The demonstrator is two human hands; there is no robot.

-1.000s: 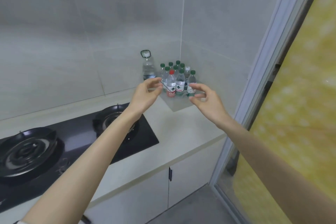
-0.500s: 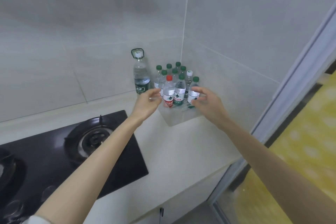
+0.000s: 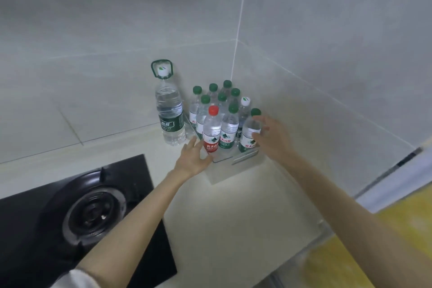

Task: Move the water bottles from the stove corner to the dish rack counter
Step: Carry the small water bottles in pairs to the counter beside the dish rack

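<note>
At the left edge of the counter (image 3: 233, 217), the black hob (image 3: 30, 241) filled the lower corner with 1 burner (image 3: 93, 215) in view, its right edge running close under the left forearm. Between that edge and the bottles lay a strip of bare pale counter, and a wider bare stretch ran forward to the counter's front lip. Just past the hob's far corner a large bottle (image 3: 169, 114) with a green carry ring stood upright near the back wall (image 3: 93, 77), just beside the clear tray (image 3: 236, 169). The tray sat pushed into the corner where the 2 tiled walls met, so room to move lay only toward the front and the left. In it the small water bottles (image 3: 229, 124) stood upright and packed together: 8 green caps, 1 red and 1 white showed. The left hand (image 3: 192, 159) lay at the tray's front left corner, fingers straight and apart, their tips at the foot of the red-capped bottle (image 3: 212, 130), gripping nothing. The right hand (image 3: 273, 141) reached along the tray's right side, fingers spread and nearly straight beside the front right green-capped bottle (image 3: 248, 134), not closed round it; whether they pressed it I could not tell. Farther right the side wall ended at a pale door frame (image 3: 397, 174).

Against the frame 0.5 s before, the bottles and tray stood where they had been. The left hand had dropped from label height to the tray's corner, the right hand had pushed deeper along the side, and the view had drawn nearer.
</note>
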